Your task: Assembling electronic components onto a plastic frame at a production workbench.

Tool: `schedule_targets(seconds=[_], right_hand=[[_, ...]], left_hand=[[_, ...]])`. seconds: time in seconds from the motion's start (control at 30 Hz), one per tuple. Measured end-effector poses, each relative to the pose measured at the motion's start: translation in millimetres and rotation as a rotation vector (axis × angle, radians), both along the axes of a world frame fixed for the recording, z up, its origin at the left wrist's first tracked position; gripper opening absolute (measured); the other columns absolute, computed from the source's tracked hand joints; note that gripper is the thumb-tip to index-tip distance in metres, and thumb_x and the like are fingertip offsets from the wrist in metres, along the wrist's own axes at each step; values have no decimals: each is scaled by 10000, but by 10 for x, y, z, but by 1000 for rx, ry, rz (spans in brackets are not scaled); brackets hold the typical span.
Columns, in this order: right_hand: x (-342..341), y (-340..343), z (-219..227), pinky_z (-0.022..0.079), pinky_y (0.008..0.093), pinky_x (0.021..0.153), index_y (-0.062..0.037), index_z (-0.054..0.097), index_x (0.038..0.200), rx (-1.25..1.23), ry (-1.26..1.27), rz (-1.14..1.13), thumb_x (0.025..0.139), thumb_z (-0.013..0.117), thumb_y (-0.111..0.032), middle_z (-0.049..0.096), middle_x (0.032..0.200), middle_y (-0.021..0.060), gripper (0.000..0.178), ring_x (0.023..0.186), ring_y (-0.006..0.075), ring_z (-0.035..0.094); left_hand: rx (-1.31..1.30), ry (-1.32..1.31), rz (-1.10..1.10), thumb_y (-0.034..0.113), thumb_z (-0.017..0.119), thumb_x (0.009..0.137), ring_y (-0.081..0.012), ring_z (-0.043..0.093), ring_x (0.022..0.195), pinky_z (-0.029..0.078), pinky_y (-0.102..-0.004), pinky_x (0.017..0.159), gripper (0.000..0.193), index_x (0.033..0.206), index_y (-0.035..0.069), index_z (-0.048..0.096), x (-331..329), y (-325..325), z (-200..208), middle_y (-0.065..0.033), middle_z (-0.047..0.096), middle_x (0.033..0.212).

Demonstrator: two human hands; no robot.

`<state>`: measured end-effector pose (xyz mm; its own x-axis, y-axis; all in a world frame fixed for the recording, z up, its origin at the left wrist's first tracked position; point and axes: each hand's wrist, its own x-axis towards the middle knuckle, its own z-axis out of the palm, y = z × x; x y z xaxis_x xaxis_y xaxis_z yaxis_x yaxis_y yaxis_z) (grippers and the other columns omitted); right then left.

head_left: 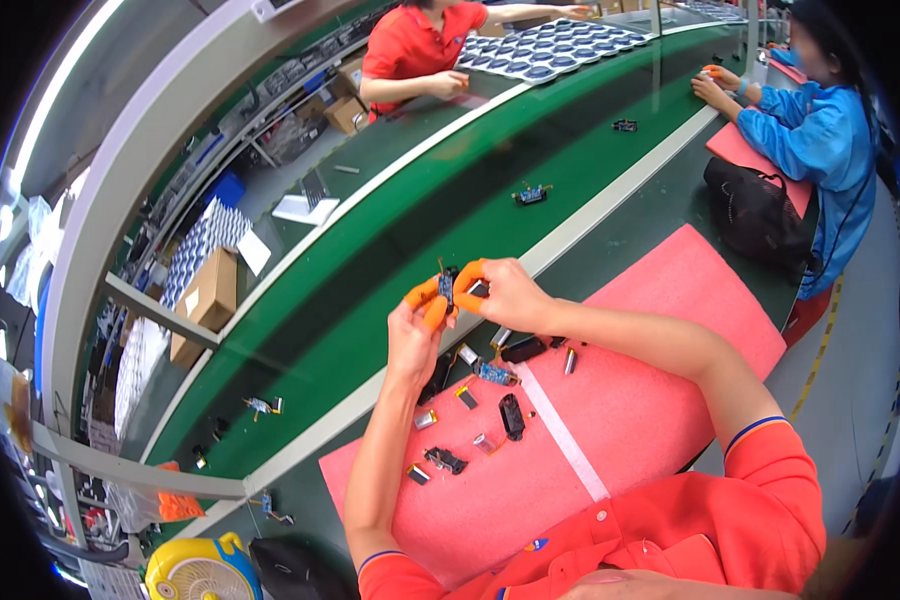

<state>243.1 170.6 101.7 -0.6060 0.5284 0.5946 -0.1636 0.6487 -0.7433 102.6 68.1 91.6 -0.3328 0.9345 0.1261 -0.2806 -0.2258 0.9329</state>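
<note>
My left hand (415, 330), with orange finger covers, pinches a small blue circuit board assembly (446, 288) with black parts, above the near edge of the green belt. My right hand (515, 295), also in orange finger covers, is closed on a small dark block (479, 289) close beside the board; its exact kind is hard to make out. Below my hands lies a pink foam mat (650, 290). On it are another blue circuit board (495, 373), a black housing (511, 416), a black frame part (445, 460) and several small silver battery cells (466, 397).
A green conveyor belt (390, 270) carries circuit board assemblies (532, 195). A co-worker in red (410, 50) stands across it; another in blue (810, 130) sits at the right near a black bag (755, 210). A yellow fan (205, 570) stands at the lower left.
</note>
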Motion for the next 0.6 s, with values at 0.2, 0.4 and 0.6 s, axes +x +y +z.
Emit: schedule_targets(seconds=[0.2,0.4,0.6], right_hand=[[269,-1,189,494,350,659,50,621,867,-65,-134,63,725,625,-17,606,860,204,157,753,315,627],[-38,42,-173,495,368,667,45,603,931,140,-54,135,743,615,13,561,925,198,191,794,331,608],[-352,-76,-476,508,360,712,14,599,976,384,-57,28,724,650,9,546,907,138,257,850,316,582]], left_hand=[[-60,182,23,-30,558,833,-141,571,735,468,-244,615,323,1153,-51,521,253,-53,218,-116,595,986],[-129,430,196,-50,547,804,-151,595,707,474,-247,545,346,1148,-73,517,13,-54,51,-123,606,988],[-13,478,288,-24,562,777,-137,595,619,472,-264,500,359,1130,-74,522,-320,-79,-344,-147,630,969]])
